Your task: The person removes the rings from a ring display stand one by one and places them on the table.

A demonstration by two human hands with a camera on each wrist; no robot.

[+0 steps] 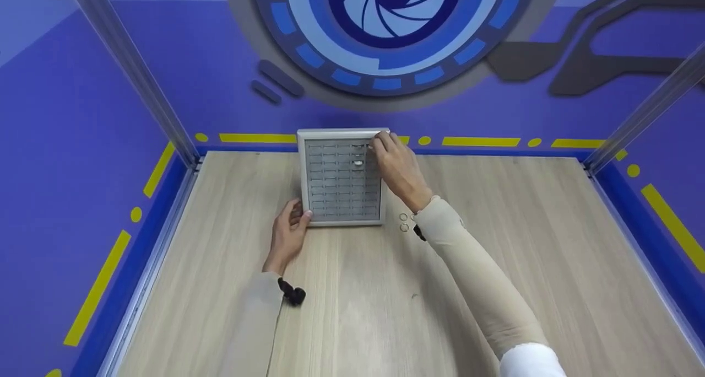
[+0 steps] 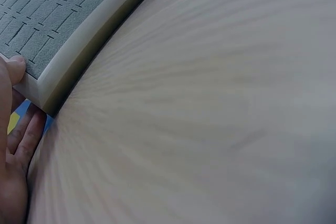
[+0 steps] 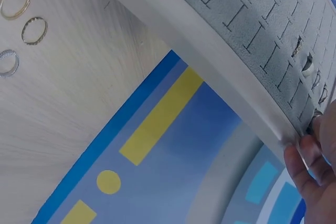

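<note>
A ring display tray (image 1: 336, 189) with a pale frame and grey slotted foam stands tilted up on the table by the back wall. My left hand (image 1: 287, 233) holds its lower left corner, thumb on the front and other fingers behind or beside the edge. At the upper right corner, my right hand (image 1: 401, 167) pinches a ring (image 3: 316, 114) at a corner slot; the fingertips partly hide it. Several other rings (image 3: 308, 66) sit in slots near that corner. Loose rings (image 3: 34, 30) lie on the table right of the tray, partly behind my right forearm in the head view.
The wooden table (image 1: 352, 311) is bounded by purple printed walls at the back (image 1: 220, 79) and both sides. Metal posts (image 1: 137, 74) rise at the back corners. A black wrist strap piece (image 1: 293, 294) is on my left wrist.
</note>
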